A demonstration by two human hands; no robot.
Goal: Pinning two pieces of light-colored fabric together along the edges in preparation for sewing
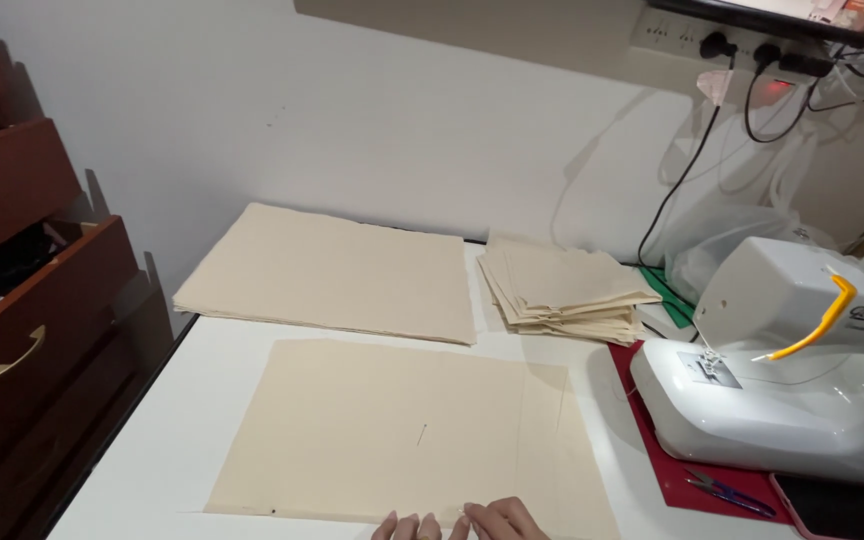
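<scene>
A single cream fabric sheet (392, 430) lies flat on the white table (182, 400), with fold creases near its right side. At the bottom edge of the view my left hand (407, 527) and my right hand (500, 521) rest their fingertips on the sheet's near edge. Only fingers and knuckles show; the rest of both hands is cut off. Neither hand holds anything that I can see.
A large stack of cream fabric sheets (332, 270) lies at the back, a smaller folded pile (564, 292) to its right. A white sewing machine (782, 370) stands on a red mat (672, 470) at the right, with small snips (727, 493) and a phone (837, 508). Wooden drawers (22, 330) stand at the left.
</scene>
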